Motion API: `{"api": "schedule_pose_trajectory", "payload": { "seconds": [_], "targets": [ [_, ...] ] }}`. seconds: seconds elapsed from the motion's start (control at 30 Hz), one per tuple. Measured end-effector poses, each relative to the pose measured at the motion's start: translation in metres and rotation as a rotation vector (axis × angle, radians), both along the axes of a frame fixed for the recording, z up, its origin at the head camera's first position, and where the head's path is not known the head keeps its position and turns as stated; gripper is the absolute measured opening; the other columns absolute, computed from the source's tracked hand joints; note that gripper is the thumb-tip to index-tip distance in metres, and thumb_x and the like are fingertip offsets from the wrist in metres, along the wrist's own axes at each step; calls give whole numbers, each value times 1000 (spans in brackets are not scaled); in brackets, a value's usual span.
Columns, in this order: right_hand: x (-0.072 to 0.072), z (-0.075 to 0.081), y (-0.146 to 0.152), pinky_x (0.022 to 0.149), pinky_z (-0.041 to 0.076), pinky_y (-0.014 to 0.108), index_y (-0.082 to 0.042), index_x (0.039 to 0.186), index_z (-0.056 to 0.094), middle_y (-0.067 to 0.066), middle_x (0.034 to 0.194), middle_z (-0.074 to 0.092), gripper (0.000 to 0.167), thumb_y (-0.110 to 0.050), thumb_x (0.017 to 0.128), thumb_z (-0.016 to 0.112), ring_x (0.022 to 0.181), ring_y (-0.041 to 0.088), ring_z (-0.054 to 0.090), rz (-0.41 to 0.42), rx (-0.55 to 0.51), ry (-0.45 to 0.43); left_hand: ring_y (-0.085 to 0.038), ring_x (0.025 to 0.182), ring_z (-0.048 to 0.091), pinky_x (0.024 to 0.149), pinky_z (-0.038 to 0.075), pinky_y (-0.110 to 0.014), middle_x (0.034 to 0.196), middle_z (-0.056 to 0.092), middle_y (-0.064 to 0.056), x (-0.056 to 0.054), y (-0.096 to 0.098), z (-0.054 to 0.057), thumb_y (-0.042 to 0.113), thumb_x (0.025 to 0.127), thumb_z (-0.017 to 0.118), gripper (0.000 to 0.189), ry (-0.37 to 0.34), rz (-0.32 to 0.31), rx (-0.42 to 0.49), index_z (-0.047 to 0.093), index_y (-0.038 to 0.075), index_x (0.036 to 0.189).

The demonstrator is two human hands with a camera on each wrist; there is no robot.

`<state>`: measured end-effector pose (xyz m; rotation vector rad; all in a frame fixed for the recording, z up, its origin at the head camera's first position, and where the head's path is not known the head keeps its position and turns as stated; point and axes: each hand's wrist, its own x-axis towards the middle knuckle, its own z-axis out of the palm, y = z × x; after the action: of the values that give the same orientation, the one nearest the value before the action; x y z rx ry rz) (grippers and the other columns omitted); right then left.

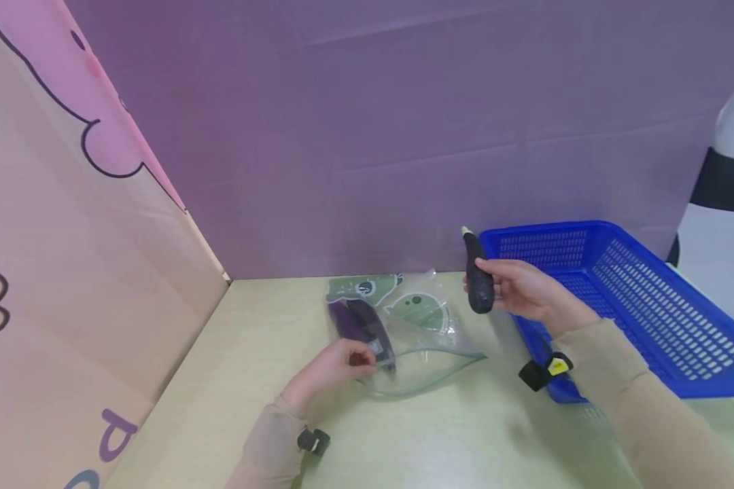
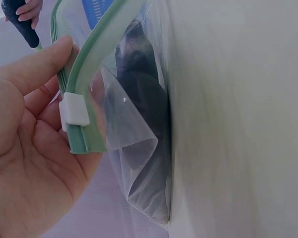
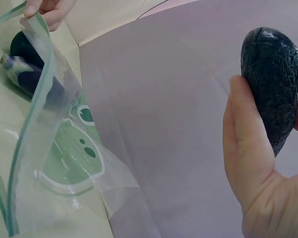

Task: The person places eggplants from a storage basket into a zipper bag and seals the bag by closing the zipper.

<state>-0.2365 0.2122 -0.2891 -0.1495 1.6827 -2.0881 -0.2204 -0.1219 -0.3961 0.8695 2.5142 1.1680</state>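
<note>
1. Right hand (image 1: 529, 292) grips eggplant (image 1: 480, 288) at left of basket (image 1: 596, 234).
2. Left hand (image 1: 333, 367) pinches bag (image 1: 418, 312) by rim's left end; film likely light, limp.
3. Eggplant probably firm, slightly slippery, bruisable; best held round its middle.

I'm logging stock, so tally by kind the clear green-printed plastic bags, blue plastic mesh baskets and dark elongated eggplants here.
Clear green-printed plastic bag: 1
Blue plastic mesh basket: 1
Dark elongated eggplants: 3 (1 in the right hand, 2 in the bag)
Total: 5
</note>
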Motion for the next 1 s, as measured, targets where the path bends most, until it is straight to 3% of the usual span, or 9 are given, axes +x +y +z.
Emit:
{"api": "schedule_pose_trajectory", "payload": {
  "seconds": [0.33,0.53,0.8,1.0],
  "targets": [
    [4,-10,-11,79,56,28,10,145,7,3,92,68,71,-24,99,48,86,12,68,-15,-67,-7,-3,73,56,69,50,-18,82,67,-2,0,1,-1,8,86,65,4,3,-1,-2,67,5,87],
    [7,-14,-18,80,56,29,4,130,32,3,94,68,45,-24,99,48,87,11,67,-8,-77,9,-3,73,56,69,50,-18,83,67,-2,1,1,0,8,86,65,3,0,3,-8,67,6,87],
    [19,-11,-37,79,56,28,-7,107,52,2,93,67,19,-25,98,51,88,12,66,14,-105,34,-4,74,56,70,50,-18,83,67,-6,1,0,0,9,86,66,6,10,-12,15,67,3,87],
    [26,-15,-56,80,55,28,4,125,40,3,95,64,43,-26,97,52,89,12,64,17,-109,46,-3,72,55,68,50,-18,82,67,-6,2,1,1,8,86,66,5,9,-20,21,67,3,87]
  ]
}}
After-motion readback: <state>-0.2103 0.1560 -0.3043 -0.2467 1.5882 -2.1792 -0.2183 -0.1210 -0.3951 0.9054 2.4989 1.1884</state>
